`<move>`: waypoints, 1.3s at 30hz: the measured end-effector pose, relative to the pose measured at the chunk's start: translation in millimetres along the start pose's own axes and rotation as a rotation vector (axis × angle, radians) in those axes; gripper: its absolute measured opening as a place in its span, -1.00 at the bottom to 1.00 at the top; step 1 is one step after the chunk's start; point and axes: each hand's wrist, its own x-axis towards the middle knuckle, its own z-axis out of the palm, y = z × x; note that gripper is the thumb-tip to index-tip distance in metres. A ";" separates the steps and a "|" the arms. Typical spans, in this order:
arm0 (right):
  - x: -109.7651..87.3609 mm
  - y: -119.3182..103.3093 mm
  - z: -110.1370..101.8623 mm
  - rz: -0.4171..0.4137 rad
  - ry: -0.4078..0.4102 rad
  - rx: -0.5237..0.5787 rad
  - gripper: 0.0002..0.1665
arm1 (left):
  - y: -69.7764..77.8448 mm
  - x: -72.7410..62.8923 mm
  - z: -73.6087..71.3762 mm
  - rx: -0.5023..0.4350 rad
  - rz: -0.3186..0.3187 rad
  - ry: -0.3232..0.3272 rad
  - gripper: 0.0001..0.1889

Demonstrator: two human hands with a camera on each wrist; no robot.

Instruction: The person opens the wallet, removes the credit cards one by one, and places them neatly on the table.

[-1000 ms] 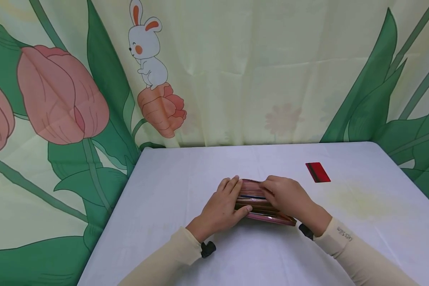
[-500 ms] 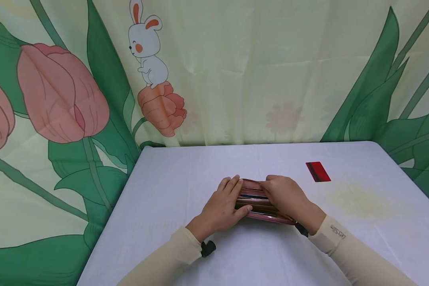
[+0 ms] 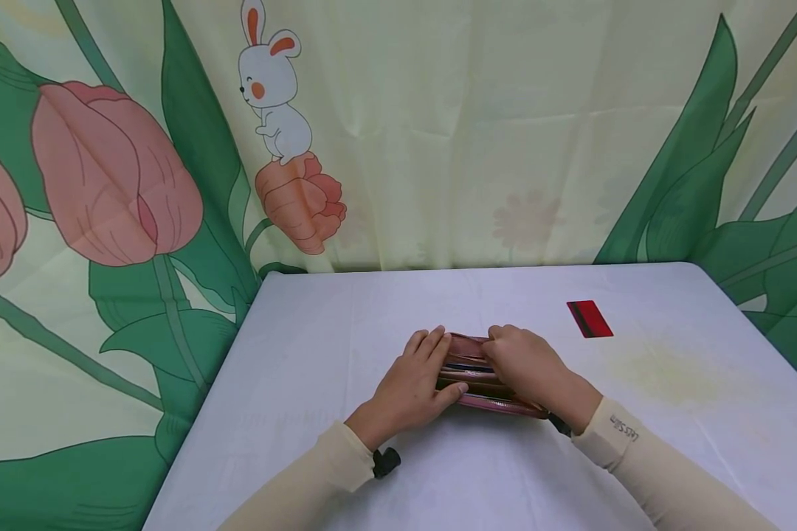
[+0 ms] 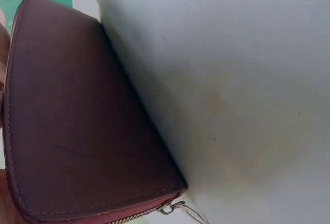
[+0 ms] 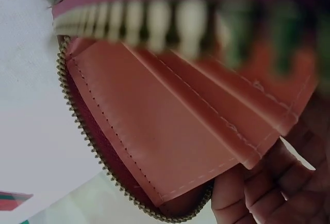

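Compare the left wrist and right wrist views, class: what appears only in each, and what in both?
Only the left wrist view: the dark outer face of the wallet, the zip pull and part of the left hand.
Only the right wrist view: salmon inner pockets, the right hand and part of the red card.
Both: the wallet, metal zip teeth and white tabletop.

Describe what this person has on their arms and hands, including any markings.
The left sleeve and right sleeve are cream and reach the wrists. Dark lettering, hard to read, marks the right one. A black device shows at the left wrist. The left hand and right hand wear no gloves.
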 end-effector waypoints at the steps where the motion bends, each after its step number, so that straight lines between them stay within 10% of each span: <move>1: -0.6 -0.2 0.1 -0.006 -0.001 -0.008 -0.98 | 0.3 -0.4 -0.3 0.000 0.002 -0.001 -0.15; 18: -2.9 1.6 -5.1 0.003 -0.038 0.089 -0.93 | -0.4 -3.8 -0.3 0.018 0.021 0.008 -0.13; 39: -6.4 15.5 -19.8 -0.057 0.156 0.205 -0.73 | -0.2 -3.5 1.2 0.021 0.025 0.020 -0.12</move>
